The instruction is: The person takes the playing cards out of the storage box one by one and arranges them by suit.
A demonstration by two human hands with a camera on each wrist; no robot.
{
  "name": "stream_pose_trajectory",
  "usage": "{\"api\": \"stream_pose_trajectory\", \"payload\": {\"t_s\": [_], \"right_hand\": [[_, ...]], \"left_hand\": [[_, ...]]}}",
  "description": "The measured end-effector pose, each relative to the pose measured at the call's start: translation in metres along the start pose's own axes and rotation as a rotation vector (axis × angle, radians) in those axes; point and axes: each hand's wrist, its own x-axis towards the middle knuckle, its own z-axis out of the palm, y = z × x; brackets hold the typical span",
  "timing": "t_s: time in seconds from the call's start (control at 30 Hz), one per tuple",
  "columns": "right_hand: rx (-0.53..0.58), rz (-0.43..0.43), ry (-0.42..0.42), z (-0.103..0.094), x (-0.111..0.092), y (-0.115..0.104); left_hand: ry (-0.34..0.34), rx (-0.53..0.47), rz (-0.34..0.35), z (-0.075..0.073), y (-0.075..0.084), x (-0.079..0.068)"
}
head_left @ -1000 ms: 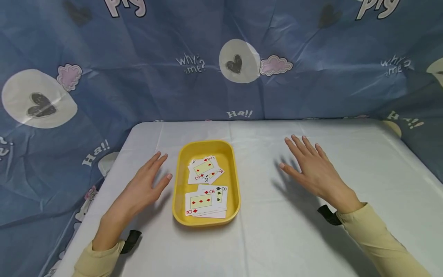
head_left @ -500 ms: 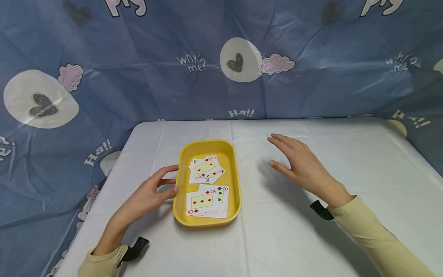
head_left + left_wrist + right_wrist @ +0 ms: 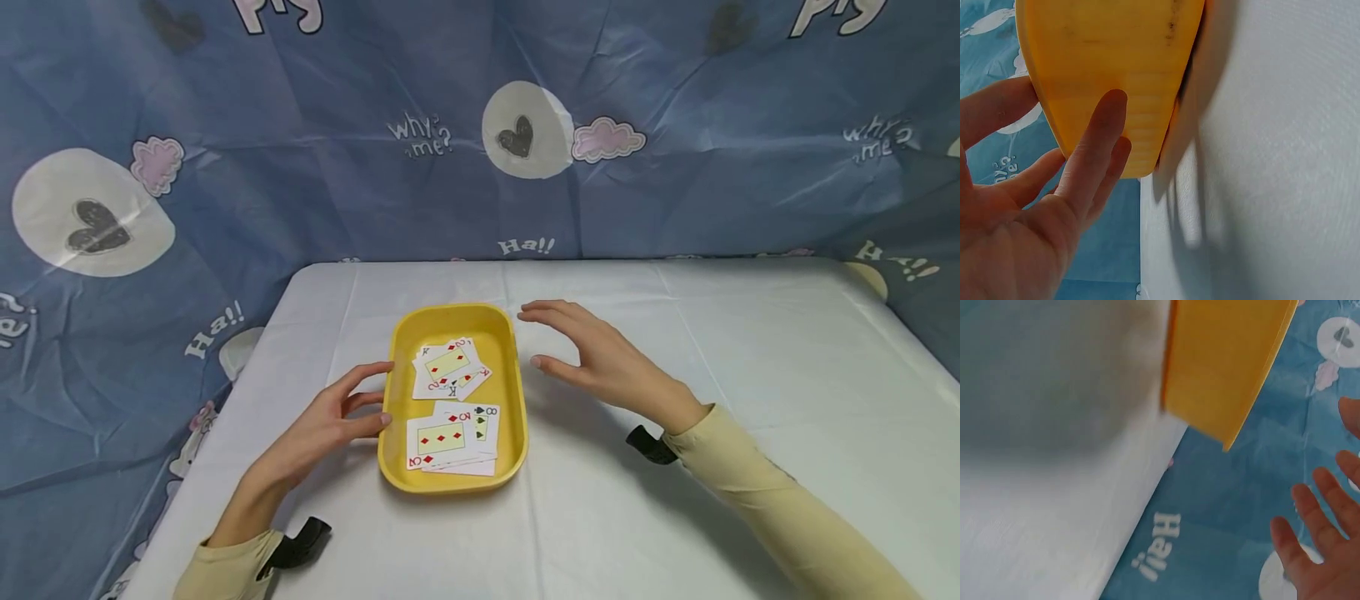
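A shallow yellow tray (image 3: 517, 417) stands on the white tabletop, holding two loose piles of playing cards. The far pile (image 3: 447, 364) shows a two of diamonds over a king; in the near pile (image 3: 442, 439) a three of diamonds overlaps an eight of spades. My left hand (image 3: 322, 433) grips the tray's left side, thumb and forefinger tips at the rim; the left wrist view has other fingers (image 3: 1107, 119) against the outer wall below it. My right hand (image 3: 600, 358) hovers just right of the tray, fingers spread and apart from it in the right wrist view.
White cloth (image 3: 720, 325) covers the table. Behind and to the left hangs a blue printed curtain (image 3: 337, 167). Black wrist straps (image 3: 300, 543) show at both sleeve cuffs.
The left hand has moved right onto the tray's left rim and stayed there. The right hand has swept left to near the tray's right side. The cards keep their places in the tray.
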Motion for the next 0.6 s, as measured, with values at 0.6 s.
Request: {"api": "stream_pose_trajectory", "payload": {"t_s": [0.6], "right_hand": [[0.397, -0.079, -0.277, 0.050, 0.047, -0.033]], "left_hand": [[-0.014, -0.096, -0.012, -0.002, -0.005, 0.001]]}}
